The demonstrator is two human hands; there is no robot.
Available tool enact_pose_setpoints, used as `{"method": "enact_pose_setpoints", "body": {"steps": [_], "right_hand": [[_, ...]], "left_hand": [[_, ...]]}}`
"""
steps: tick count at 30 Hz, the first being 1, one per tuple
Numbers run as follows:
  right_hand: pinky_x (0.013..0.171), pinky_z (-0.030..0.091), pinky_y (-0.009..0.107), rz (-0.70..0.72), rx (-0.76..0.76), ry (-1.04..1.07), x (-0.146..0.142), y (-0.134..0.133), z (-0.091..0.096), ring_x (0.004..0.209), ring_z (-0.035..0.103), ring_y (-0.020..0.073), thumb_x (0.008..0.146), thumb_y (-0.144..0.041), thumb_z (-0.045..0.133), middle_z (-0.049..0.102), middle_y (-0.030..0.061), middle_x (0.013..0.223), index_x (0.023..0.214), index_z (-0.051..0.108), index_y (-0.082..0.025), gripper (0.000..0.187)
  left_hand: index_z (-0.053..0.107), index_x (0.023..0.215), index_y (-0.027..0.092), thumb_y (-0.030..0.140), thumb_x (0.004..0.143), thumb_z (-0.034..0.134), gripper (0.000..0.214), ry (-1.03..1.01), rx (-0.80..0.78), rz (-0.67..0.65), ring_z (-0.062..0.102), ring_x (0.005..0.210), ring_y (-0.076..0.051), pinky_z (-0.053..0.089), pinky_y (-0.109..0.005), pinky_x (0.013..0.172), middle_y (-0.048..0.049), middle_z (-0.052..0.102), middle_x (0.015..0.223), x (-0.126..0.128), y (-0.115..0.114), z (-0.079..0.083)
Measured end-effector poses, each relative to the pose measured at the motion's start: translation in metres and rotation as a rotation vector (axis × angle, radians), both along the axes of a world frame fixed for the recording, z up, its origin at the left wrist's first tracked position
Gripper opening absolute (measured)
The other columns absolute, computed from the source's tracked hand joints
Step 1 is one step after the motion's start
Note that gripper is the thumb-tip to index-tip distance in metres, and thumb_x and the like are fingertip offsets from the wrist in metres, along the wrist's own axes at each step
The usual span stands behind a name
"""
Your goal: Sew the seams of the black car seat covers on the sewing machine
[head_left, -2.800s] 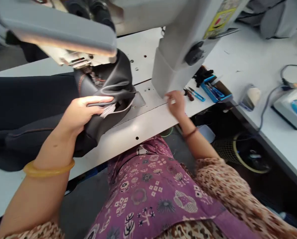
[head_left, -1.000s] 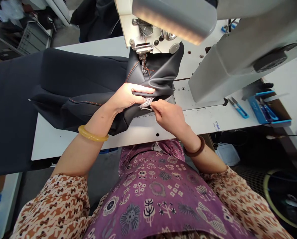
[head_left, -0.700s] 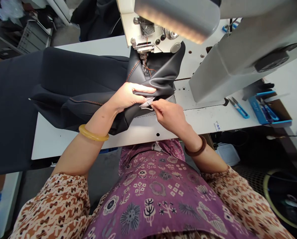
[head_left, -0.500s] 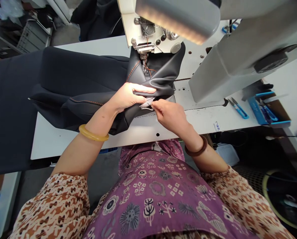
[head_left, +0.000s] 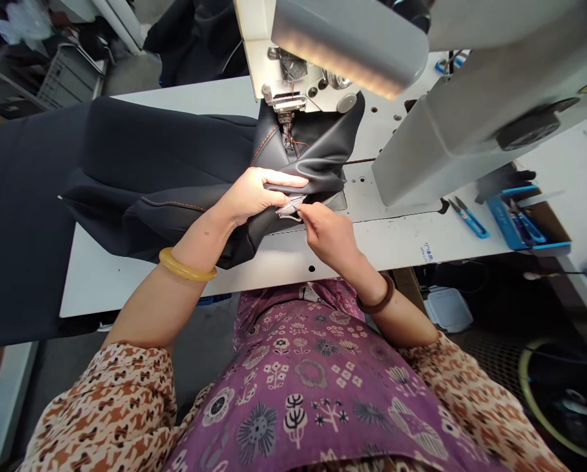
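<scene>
A large black leather-like cover (head_left: 170,151) with orange stitching lies bunched under the needle and presser foot (head_left: 287,131) of a sewing machine (head_left: 254,46). My left hand (head_left: 259,195) grips a fold of it, thumb below and fingers laid over the top. Between the hands a pale grey-white inner edge (head_left: 292,206) of the cover is turned up. My right hand (head_left: 327,235) is closed in a pinch at the right end of that edge; its fingertips partly hide what they hold. Orange thread (head_left: 301,143) hangs beside the needle.
Right of the machine arm (head_left: 421,144), blue-handled thread snips (head_left: 470,217) lie on the white table (head_left: 396,236). A blue box (head_left: 529,219) with more snips stands beyond. More dark material (head_left: 200,39) is behind the table, and the cover hangs off its left side.
My right hand and forearm have shifted slightly left and down, still pinching at the pale edge. My left hand keeps its hold. The whole view has moved a little.
</scene>
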State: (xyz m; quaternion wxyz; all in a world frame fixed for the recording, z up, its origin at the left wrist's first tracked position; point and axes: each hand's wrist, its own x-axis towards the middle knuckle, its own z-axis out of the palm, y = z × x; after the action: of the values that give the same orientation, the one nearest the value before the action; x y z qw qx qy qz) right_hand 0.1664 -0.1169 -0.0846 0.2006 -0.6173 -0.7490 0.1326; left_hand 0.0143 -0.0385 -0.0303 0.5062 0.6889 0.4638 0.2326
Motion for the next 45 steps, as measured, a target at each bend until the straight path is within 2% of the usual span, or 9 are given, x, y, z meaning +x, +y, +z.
{"method": "enact_pose_setpoints", "body": {"steps": [6, 13, 19, 22, 27, 33, 38, 41, 45], "right_hand": [[0.059, 0.031, 0.025, -0.01, 0.072, 0.183, -0.004, 0.002, -0.013, 0.079, 0.054, 0.0143, 0.096, -0.024, 0.031, 0.064, 0.0055, 0.089, 0.101, 0.063, -0.019, 0.032], [0.056, 0.031, 0.023, -0.07, 0.099, 0.488, -0.016, 0.017, -0.027, 0.053, 0.038, 0.0089, 0.086, -0.055, 0.048, 0.043, -0.0031, 0.055, 0.058, 0.037, -0.02, 0.046], [0.048, 0.021, 0.026, 0.087, 0.415, 0.465, -0.007, -0.021, 0.004, 0.044, 0.019, 0.0075, 0.093, -0.048, 0.038, 0.022, -0.0047, 0.043, 0.051, 0.018, -0.019, 0.055], [0.047, 0.024, 0.024, 0.033, 0.441, 0.568, 0.008, -0.026, 0.008, 0.044, 0.026, 0.0075, 0.092, -0.047, 0.043, 0.032, -0.0045, 0.046, 0.052, 0.029, -0.02, 0.05], [0.069, 0.041, 0.026, -0.063, 0.143, 0.643, 0.02, 0.007, -0.02, 0.073, 0.054, 0.0131, 0.088, -0.035, 0.041, 0.064, 0.0051, 0.084, 0.085, 0.061, -0.018, 0.027], [0.066, 0.039, 0.025, -0.102, 0.045, 0.781, 0.018, 0.025, -0.021, 0.064, 0.05, 0.0118, 0.087, -0.034, 0.038, 0.062, 0.0023, 0.072, 0.075, 0.061, -0.017, 0.031], [0.062, 0.036, 0.025, -0.16, 0.115, 0.631, 0.028, 0.021, -0.011, 0.062, 0.046, 0.0118, 0.081, -0.023, 0.038, 0.055, 0.0015, 0.065, 0.069, 0.059, -0.017, 0.025], [0.067, 0.037, 0.025, -0.097, 0.184, 0.559, 0.032, 0.018, -0.007, 0.069, 0.05, 0.0125, 0.085, -0.025, 0.037, 0.059, 0.0032, 0.073, 0.079, 0.063, -0.017, 0.028], [0.067, 0.036, 0.024, -0.018, 0.193, 0.575, 0.027, 0.028, 0.005, 0.072, 0.051, 0.0124, 0.092, -0.039, 0.037, 0.059, 0.003, 0.077, 0.082, 0.064, -0.019, 0.035]], "left_hand": [[0.076, 0.095, 0.018, 0.005, 0.056, 0.065, 0.043, -0.051, -0.043, -0.004, 0.065, 0.106, -0.023, 0.049, -0.034, 0.102, -0.0018, 0.073, 0.105, -0.001, 0.003, 0.0], [0.077, 0.088, 0.018, 0.011, 0.055, 0.074, 0.033, -0.137, -0.109, 0.053, 0.069, 0.097, -0.025, 0.056, -0.035, 0.093, -0.0042, 0.075, 0.097, 0.001, 0.0, -0.004], [0.078, 0.081, 0.017, 0.008, 0.057, 0.07, 0.027, -0.108, -0.039, 0.108, 0.07, 0.093, -0.024, 0.056, -0.034, 0.09, -0.0042, 0.076, 0.09, 0.004, -0.001, -0.01], [0.077, 0.084, 0.017, 0.007, 0.06, 0.066, 0.028, -0.045, 0.045, 0.069, 0.069, 0.094, -0.023, 0.055, -0.032, 0.091, -0.0031, 0.076, 0.092, 0.006, -0.003, -0.007], [0.076, 0.092, 0.018, 0.009, 0.069, 0.058, 0.03, 0.093, 0.236, -0.034, 0.067, 0.099, -0.019, 0.05, -0.028, 0.096, -0.0011, 0.074, 0.1, 0.007, -0.012, 0.001], [0.064, 0.113, 0.018, 0.02, 0.081, 0.057, 0.033, 0.54, 0.576, -0.066, 0.064, 0.099, -0.026, 0.051, -0.036, 0.088, -0.0102, 0.066, 0.111, 0.032, -0.036, 0.011], [0.038, 0.132, 0.011, 0.005, 0.074, 0.047, 0.059, 0.697, 0.599, -0.022, 0.065, 0.089, -0.029, 0.049, -0.036, 0.078, -0.0131, 0.065, 0.099, 0.045, -0.035, 0.01], [0.047, 0.118, 0.018, 0.01, 0.071, 0.051, 0.049, 0.638, 0.543, 0.008, 0.065, 0.079, -0.027, 0.048, -0.035, 0.075, -0.0055, 0.063, 0.079, 0.036, -0.025, 0.013], [0.053, 0.079, 0.02, 0.012, 0.065, 0.053, 0.017, 0.553, 0.448, -0.027, 0.061, 0.079, -0.024, 0.048, -0.034, 0.076, -0.0028, 0.06, 0.076, 0.021, -0.008, 0.024]]}}
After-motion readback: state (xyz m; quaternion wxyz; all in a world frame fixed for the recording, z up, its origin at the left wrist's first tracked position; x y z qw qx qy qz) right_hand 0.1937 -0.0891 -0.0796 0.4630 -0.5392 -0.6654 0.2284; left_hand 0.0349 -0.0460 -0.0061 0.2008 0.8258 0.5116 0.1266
